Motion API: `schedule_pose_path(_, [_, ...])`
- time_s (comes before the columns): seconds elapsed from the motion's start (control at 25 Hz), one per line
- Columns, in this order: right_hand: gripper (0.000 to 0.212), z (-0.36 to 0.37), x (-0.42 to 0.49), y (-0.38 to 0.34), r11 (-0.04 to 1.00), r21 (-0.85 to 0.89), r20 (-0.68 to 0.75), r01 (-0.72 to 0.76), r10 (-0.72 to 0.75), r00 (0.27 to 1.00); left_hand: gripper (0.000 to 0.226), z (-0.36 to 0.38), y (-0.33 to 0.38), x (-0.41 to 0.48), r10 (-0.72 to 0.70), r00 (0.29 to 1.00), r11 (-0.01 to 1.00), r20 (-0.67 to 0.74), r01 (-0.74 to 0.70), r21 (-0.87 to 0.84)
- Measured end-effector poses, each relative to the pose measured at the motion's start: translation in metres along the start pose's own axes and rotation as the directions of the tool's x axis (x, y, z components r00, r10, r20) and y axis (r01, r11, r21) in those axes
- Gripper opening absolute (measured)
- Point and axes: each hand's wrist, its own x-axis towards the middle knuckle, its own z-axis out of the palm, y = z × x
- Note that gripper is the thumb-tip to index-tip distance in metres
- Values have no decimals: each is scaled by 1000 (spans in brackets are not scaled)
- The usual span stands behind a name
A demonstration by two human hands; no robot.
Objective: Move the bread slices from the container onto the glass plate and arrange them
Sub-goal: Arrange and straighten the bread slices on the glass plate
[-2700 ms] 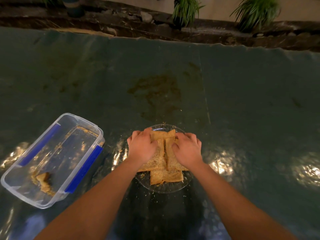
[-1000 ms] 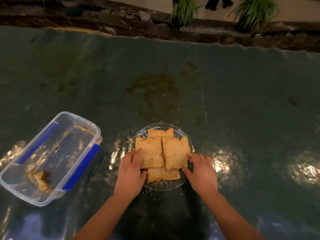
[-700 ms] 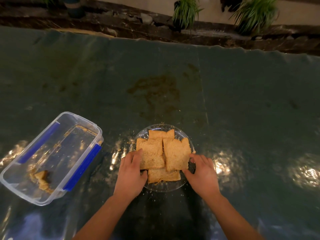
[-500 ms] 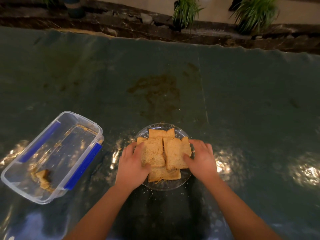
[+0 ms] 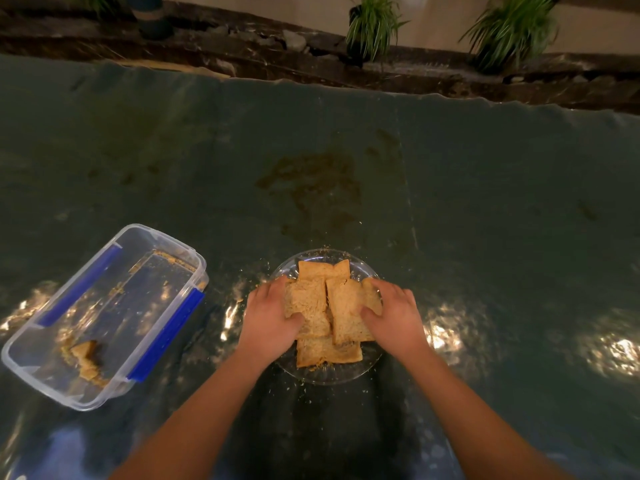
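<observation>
Several brown bread slices [image 5: 327, 308] lie overlapping on a round glass plate [image 5: 325, 375] near the table's front middle. My left hand [image 5: 268, 317] grips the left edge of the left top slice, thumb on top. My right hand [image 5: 393, 317] grips the right edge of the right top slice. One slice pokes out at the far side and another at the near side. A clear plastic container [image 5: 104, 313] with blue side clips stands to the left, holding only a small bread scrap [image 5: 86, 356] and crumbs.
The table is covered with a dark green shiny sheet [image 5: 485, 220] bearing a brown stain [image 5: 311, 188] beyond the plate. Crumbs are scattered around the plate. Potted plants [image 5: 372, 26] stand behind the table's far edge.
Both hands moved up from the plate's near rim onto the sides of the top two slices and closed on them. The container has not moved.
</observation>
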Motion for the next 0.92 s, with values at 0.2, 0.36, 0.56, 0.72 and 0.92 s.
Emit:
schedule_pose_path(0.2, [42,-7,-28,7,996,18,-59,-88,89,994,68,-2,-9,-28,-65,995,995,-69,60,-77])
schedule_pose_path(0.36, [42,4,-53,4,994,-51,-7,-99,99,995,52,4,-7,-43,-52,997,988,-53,44,-150])
schedule_pose_path(0.56, [38,8,-61,-3,997,-12,33,-75,75,997,45,4,-9,-48,-59,997,979,-48,48,-200])
schedule_pose_path(0.72, [41,1,-42,1,997,-22,-49,-75,74,996,45,-2,-3,-36,-54,996,970,-71,36,-242])
schedule_pose_path(0.92, [52,-1,-10,-15,994,-61,48,90,-87,995,41,-3,6,-12,-149,989,939,9,145,-311])
